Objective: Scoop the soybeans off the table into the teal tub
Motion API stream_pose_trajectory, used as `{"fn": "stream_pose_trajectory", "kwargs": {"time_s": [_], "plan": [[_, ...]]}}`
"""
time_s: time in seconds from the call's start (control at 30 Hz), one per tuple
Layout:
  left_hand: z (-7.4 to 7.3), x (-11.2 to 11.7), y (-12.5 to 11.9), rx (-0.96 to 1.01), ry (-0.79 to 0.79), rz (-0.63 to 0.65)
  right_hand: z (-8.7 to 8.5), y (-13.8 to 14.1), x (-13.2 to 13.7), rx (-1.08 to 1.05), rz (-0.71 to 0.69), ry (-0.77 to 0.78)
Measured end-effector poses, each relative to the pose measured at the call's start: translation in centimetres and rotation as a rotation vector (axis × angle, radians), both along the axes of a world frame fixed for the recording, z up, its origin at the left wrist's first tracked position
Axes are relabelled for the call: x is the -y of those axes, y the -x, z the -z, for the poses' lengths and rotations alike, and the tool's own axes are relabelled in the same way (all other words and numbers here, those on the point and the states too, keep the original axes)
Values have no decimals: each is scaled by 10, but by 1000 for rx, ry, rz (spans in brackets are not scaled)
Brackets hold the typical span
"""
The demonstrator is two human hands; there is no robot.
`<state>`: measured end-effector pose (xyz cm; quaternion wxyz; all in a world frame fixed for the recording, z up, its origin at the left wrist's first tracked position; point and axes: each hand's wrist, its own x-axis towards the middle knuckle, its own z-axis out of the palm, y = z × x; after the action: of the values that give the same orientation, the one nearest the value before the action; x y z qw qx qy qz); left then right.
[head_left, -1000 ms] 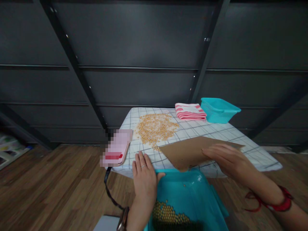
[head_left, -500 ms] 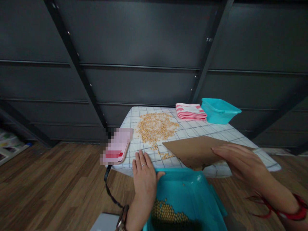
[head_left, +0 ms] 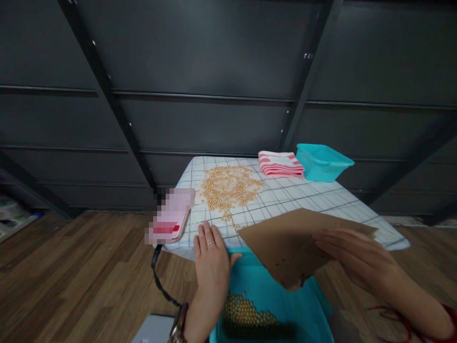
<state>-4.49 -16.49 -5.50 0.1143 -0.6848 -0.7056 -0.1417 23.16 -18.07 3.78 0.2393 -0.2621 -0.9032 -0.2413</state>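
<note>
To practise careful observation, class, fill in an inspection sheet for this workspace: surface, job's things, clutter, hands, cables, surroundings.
Surface: table under a white grid-lined cloth.
Job's things: loose beans heaped on the cloth; cardboard sheet tilted over the near teal tub, which holds more beans.
Clutter: folded striped cloth, far teal tub, blurred pink item at the table's left edge.
Hands: left hand flat at the table edge beside the tub; right hand holds the cardboard sheet.
Cables: black strap hangs below the pink item.
Surroundings: wooden floor, dark panelled wall.
</note>
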Motion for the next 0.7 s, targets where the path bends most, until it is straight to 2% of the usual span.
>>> {"fn": "stream_pose_trajectory", "kwargs": {"time_s": [0.13,0.33,0.5,0.7], "plan": [[-4,1,-1,-57,19,-2,-5,-5,4,-5,14,-19],[-14,1,-4,-30,99,-24,-12,-7,-8,-10,107,-139],[-16,1,-6,16,107,-31,-11,-7,-9,42,102,-112],[-16,1,-7,-51,70,-30,-8,-16,2,94,94,-51]]}}
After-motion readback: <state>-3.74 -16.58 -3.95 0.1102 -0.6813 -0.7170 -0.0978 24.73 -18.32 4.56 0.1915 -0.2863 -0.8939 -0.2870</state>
